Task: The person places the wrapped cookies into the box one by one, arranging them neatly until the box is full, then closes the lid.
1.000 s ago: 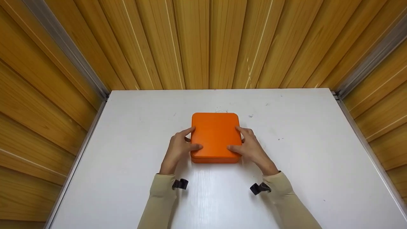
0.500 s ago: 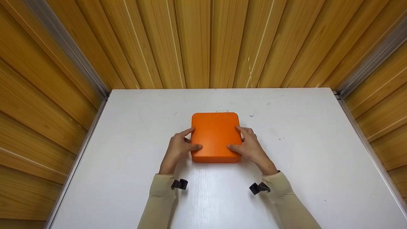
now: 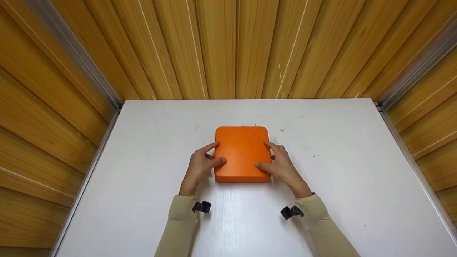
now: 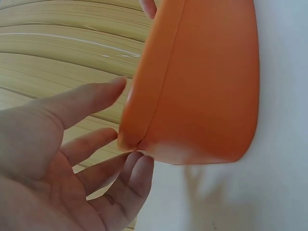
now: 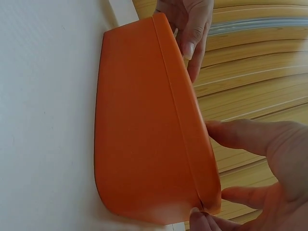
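Observation:
An orange box (image 3: 242, 150) with rounded corners stands on the white table. Its lid (image 5: 180, 96) is on, marked off by a thin seam along the side in both wrist views. My left hand (image 3: 200, 166) holds the box at its left side, thumb on the top and fingers at the edge. On the opposite side my right hand (image 3: 284, 166) grips it the same way. Close up, fingertips (image 4: 142, 166) of the left hand touch the corner near the seam. Right fingertips (image 5: 197, 214) also meet the seam at a corner. The inside of the box is hidden.
The white tabletop (image 3: 160, 142) spreads around the box, with a few dark marks on it. Wood-patterned panels (image 3: 221, 50) rise behind and at both sides, with metal strips (image 3: 76, 53) in the corners. A black strap piece (image 3: 202, 206) sits at each wrist.
My left thumb has slid slightly away from me on the lid. The dark line low on the box's front, seen a second ago, no longer shows. The right hand keeps its place.

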A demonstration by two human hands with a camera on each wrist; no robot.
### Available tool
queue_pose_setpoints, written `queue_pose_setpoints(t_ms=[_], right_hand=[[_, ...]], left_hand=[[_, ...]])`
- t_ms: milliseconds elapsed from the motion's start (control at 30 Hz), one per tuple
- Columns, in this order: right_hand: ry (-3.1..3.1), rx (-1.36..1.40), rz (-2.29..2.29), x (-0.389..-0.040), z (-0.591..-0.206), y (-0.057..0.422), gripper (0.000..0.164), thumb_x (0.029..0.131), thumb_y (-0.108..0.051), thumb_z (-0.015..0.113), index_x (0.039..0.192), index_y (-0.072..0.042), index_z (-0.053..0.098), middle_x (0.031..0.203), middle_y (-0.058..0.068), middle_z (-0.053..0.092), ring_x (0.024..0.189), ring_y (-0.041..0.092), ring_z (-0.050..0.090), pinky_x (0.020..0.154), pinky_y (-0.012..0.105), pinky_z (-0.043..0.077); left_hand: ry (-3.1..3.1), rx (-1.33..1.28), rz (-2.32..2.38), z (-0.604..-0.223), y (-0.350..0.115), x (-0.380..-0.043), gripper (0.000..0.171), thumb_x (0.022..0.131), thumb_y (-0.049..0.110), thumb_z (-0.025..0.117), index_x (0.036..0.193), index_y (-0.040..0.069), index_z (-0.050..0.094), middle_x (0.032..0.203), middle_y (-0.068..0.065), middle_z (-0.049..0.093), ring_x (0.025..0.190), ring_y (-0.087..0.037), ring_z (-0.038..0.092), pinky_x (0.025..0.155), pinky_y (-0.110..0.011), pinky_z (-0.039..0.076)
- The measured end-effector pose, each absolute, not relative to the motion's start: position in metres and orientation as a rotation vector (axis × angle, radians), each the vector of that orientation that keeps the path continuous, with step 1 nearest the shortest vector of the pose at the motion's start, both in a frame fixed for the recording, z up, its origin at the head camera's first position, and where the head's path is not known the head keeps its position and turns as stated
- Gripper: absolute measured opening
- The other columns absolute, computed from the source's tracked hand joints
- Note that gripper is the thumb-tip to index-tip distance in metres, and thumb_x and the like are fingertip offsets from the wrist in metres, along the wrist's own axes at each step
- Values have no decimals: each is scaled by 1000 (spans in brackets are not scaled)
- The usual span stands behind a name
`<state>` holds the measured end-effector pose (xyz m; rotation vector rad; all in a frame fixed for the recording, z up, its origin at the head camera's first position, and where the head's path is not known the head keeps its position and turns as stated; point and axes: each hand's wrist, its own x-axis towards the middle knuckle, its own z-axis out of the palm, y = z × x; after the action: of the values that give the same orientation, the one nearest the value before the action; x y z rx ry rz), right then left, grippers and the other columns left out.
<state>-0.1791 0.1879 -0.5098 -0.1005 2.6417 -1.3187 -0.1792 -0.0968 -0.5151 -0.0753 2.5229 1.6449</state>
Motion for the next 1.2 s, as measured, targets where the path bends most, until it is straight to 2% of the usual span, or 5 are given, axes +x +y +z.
queue_pose_setpoints(t_ms=[200,333,467,700,1200], right_hand=[[2595,-73,-1444,-191,-514,191,80,97,-29,79,163,-6,41,161,27,32,139,47,46,109,57,46],[2512,-94,-1568,-202,-524,195,79,99,-34,77,165,-10,39,165,20,31,145,44,44,117,57,40],[2437,-141,-1705,-215,-540,199,75,101,-38,75,165,-18,41,165,12,34,143,37,47,118,52,41],[2380,-237,-1832,-230,-557,204,67,105,-33,71,164,-22,43,167,10,36,146,37,43,119,54,38],[2361,-287,-1852,-235,-560,203,67,107,-34,66,167,-26,37,169,8,36,151,30,37,124,55,30]], left_hand=[[2388,-101,1837,-528,-103,-190,61,94,29,82,151,19,64,152,-14,57,123,-31,63,91,-45,59],[2330,-75,1923,-535,-104,-200,56,98,28,77,151,19,63,155,-13,56,136,-34,54,108,-50,51],[2324,-36,1964,-545,-102,-213,52,100,26,74,151,21,64,156,-7,55,143,-33,50,117,-48,43],[2279,42,2065,-556,-102,-221,50,103,19,71,152,22,62,157,-4,55,144,-33,49,119,-45,41],[2136,48,2147,-558,-101,-227,51,105,14,67,153,27,60,157,-5,52,142,-28,51,108,-41,53]])
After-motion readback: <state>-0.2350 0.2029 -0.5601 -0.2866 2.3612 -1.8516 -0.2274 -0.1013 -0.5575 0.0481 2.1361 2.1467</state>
